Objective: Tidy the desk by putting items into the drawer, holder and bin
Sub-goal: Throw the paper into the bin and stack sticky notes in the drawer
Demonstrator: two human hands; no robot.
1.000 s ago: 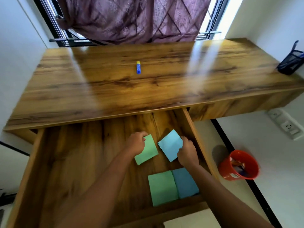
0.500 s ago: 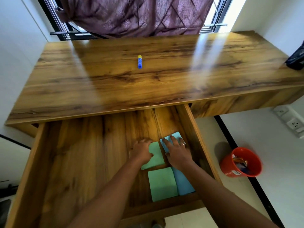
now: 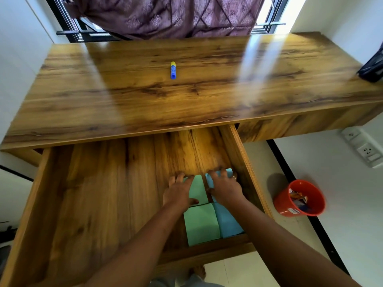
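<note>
The wooden drawer [image 3: 87, 204] is pulled out under the desk [image 3: 186, 100]. In its right part lie sticky-note pads. My left hand [image 3: 179, 193] presses flat on a green pad [image 3: 198, 189]. My right hand [image 3: 224, 186] presses flat on a blue pad [image 3: 228, 171] beside the drawer's right wall. A second green pad [image 3: 202, 224] and a second blue pad [image 3: 229, 223] lie side by side just in front of them. A blue glue stick [image 3: 173, 70] with a yellow cap lies on the desk top.
A black mesh holder [image 3: 373, 67] stands at the desk's right edge, partly cut off. A red bin [image 3: 298, 200] with scraps inside stands on the floor to the right. A wall socket [image 3: 366, 151] is on the right wall. A curtain [image 3: 165, 15] hangs behind the desk.
Both hands slid the upper green and blue pads down and to the right, squaring them behind the other pair; the fingers went from gripping the pads to lying flat on them.
</note>
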